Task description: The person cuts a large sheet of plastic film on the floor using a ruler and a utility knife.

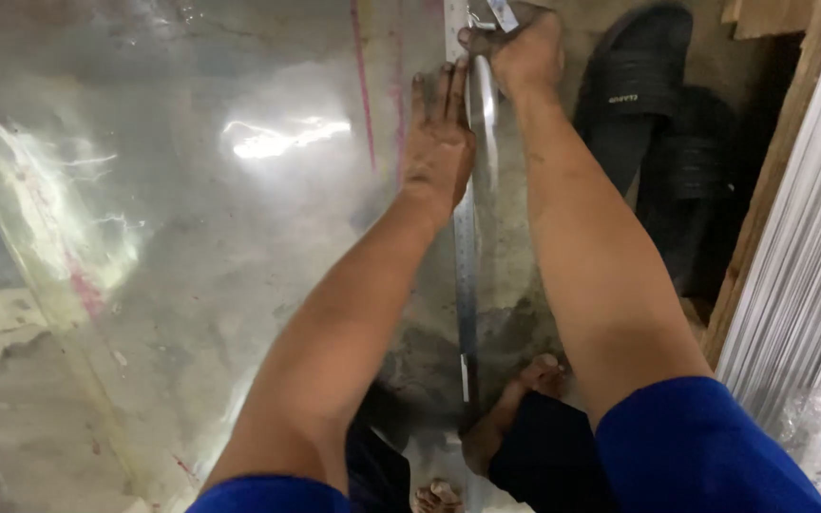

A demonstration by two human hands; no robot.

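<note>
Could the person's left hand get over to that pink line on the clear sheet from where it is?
Probably yes. The left hand lies flat by the long metal ruler, and the pink line runs just to its left on the clear sheet. Only bare sheet seems to lie between them.

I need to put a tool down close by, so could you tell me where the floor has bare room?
The clear sheet left of the left hand lies open, out to its crumpled edge. It is crowded on the right: the metal ruler, the right hand, black sandals and stacked white strips.
</note>
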